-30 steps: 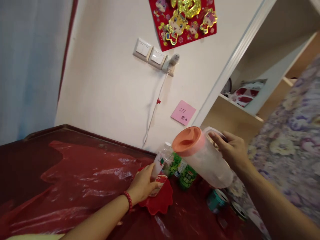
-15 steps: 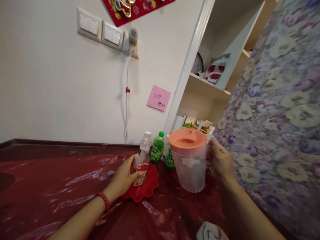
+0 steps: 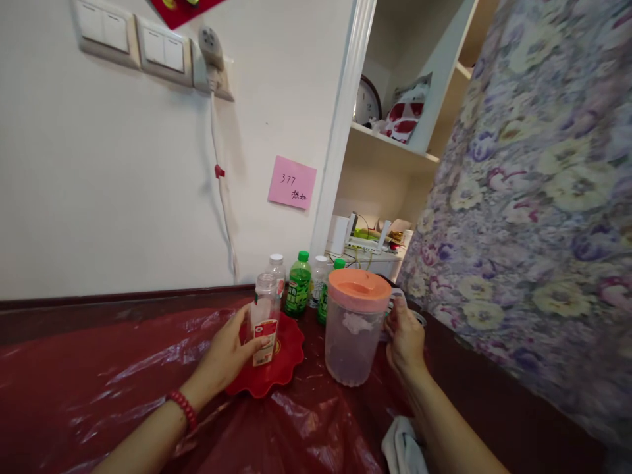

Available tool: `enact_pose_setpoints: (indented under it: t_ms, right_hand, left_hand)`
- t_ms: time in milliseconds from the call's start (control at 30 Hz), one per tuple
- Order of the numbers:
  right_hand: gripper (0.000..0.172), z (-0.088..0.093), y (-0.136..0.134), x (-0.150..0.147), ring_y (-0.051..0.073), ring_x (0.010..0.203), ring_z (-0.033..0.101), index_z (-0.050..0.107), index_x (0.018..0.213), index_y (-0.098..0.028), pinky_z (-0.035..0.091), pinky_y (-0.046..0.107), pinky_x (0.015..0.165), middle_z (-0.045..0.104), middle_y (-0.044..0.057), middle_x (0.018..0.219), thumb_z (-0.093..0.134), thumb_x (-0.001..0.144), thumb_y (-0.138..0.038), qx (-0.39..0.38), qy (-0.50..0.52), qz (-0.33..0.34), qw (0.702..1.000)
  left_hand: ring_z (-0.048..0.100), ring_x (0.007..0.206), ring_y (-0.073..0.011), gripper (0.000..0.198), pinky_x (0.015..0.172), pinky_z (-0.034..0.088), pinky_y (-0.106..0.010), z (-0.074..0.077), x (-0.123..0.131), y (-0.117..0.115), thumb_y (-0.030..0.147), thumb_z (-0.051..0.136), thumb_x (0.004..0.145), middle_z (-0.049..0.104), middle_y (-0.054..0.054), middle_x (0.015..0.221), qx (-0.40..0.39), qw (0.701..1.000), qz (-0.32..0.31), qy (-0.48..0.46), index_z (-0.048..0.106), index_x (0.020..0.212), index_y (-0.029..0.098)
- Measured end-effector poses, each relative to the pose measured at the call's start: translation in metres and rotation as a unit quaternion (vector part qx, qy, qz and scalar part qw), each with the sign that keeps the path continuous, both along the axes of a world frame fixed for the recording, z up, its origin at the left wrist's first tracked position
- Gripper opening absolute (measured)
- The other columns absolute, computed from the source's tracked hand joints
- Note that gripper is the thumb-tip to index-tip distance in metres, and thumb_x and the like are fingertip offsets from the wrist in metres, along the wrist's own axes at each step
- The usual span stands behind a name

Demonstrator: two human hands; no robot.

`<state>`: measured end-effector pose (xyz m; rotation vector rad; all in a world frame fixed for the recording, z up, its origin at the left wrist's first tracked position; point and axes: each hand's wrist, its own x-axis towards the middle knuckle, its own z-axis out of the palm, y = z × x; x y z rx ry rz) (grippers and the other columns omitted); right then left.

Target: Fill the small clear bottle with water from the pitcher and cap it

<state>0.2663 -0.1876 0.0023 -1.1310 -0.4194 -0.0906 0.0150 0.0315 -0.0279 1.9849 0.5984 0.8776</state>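
Observation:
My left hand [image 3: 232,349] is wrapped round a clear plastic bottle [image 3: 268,306] with a red and white label. The bottle's mouth is uncapped, and it stands upright over a red scalloped plate [image 3: 291,362]. In my right hand [image 3: 405,332] is the handle of a translucent pitcher [image 3: 348,349] with an orange lid. The pitcher is nearly upright, to the right of the plate; whether its base touches the table I cannot tell. Behind them are a green-capped green bottle [image 3: 297,289], another green bottle [image 3: 323,303] partly hidden by the pitcher, and white-capped clear bottles [image 3: 318,283].
A folded pale cloth [image 3: 402,447] lies at the front of the table, which has a shiny red plastic cover [image 3: 123,375]. A white cord [image 3: 224,210] hangs down the wall. Shelves [image 3: 390,141] and a floral curtain [image 3: 533,197] are at the right.
The view has turned and shifted. My right hand has lowered the pitcher and brought it closer to upright. My left hand still grips the bottle, which has become more upright.

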Motion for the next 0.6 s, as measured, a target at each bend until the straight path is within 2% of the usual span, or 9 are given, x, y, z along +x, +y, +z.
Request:
enact_pose_setpoints:
  t_ms: [267, 433, 600]
  right_hand:
    - [0.067, -0.017, -0.002, 0.002, 0.008, 0.044, 0.026, 0.041, 0.062, -0.024, 0.024, 0.022, 0.041, 0.03, -0.01, 0.052, 0.073, 0.068, -0.082, 0.015, 0.022, -0.001, 1.0]
    - [0.065, -0.028, -0.009, 0.008, 0.011, 0.051, 0.042, 0.048, 0.062, -0.021, 0.036, 0.024, 0.049, 0.046, -0.005, 0.056, 0.073, 0.069, -0.081, 0.006, 0.014, -0.014, 1.0]
    - [0.058, -0.033, -0.024, 0.015, 0.015, 0.054, 0.051, 0.061, 0.071, -0.018, 0.041, 0.027, 0.051, 0.058, 0.0, 0.063, 0.072, 0.075, -0.075, -0.059, -0.005, -0.006, 0.998]
  left_hand:
    - [0.058, 0.133, -0.0333, 0.07, 0.118, 0.04, -0.052, 0.007, 0.0, -0.005, 0.045, 0.07, 0.074, 0.062, -0.013, 0.144, -0.014, 1.0, 0.011, 0.002, 0.051, 0.136, 0.019]
    - [0.057, 0.133, -0.0334, 0.069, 0.118, 0.039, -0.053, 0.007, 0.0, -0.007, 0.042, 0.07, 0.076, 0.062, -0.012, 0.143, -0.008, 1.0, 0.005, -0.003, 0.05, 0.138, 0.02]
    - [0.059, 0.131, -0.0315, 0.068, 0.117, 0.041, -0.052, 0.006, 0.001, -0.008, 0.039, 0.07, 0.076, 0.063, -0.013, 0.141, -0.017, 1.0, -0.009, -0.004, 0.049, 0.137, 0.019]
